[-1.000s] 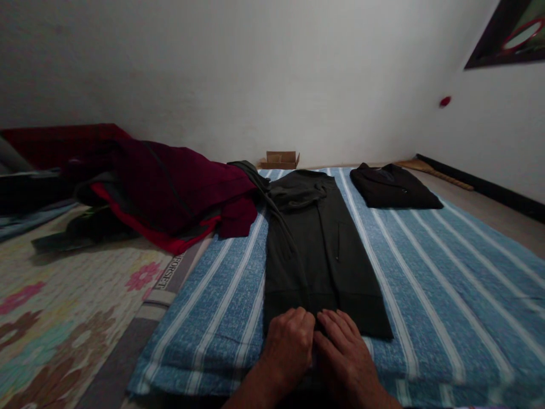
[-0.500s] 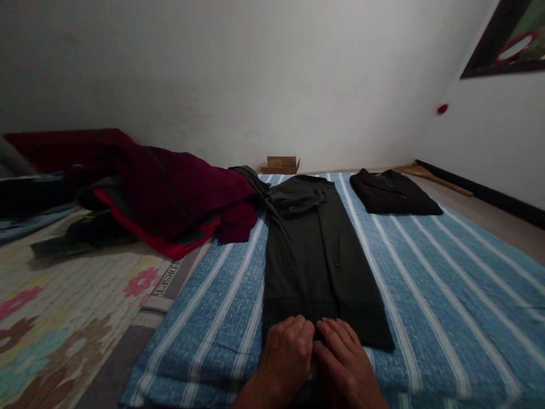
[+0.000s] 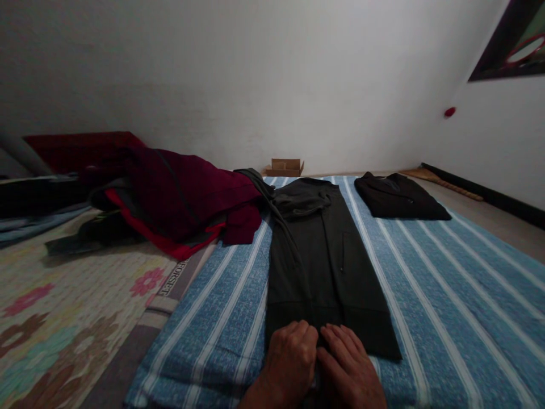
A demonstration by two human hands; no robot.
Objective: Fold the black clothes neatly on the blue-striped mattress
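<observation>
- Here's the dark green jacket [image 3: 317, 255], laid lengthwise on the blue-and-white striped sheet [image 3: 451, 289], collar [image 3: 313, 182] at the far end, hem band [image 3: 366, 326] at the near edge, right under the wearer's hands.
- The left hand [image 3: 292, 358] is curled closed at the hem, knuckles up, and looks to have cloth pinched beneath it, though its fingertips are hidden.
- Just beside it, the right hand [image 3: 347, 360] lies over the same edge, fingers together and fairly straight; whether it grips cloth or only presses, I cannot tell.
- On feel, my call is soft and floppy, light to middling in weight, with nothing fragile about it; the matt face suggests decent grip, not a slippery shell.
- Watch that hem band: it looks a touch thicker than the body, so it should be the firmest edge to pinch, with the two hands spread toward its corners for an even hold.
- Trickier up top! A bunched sleeve [image 3: 304, 204] sits across the chest, loose enough to slide or crumple if the body is tugged from one end alone.
- The pocket zip [image 3: 343, 253] is probably the stiff spot, a poor place to crease or grab.
- Over by the far left, the jacket's edge meets the maroon garment [image 3: 191, 187], so a pull could drag there.
</observation>
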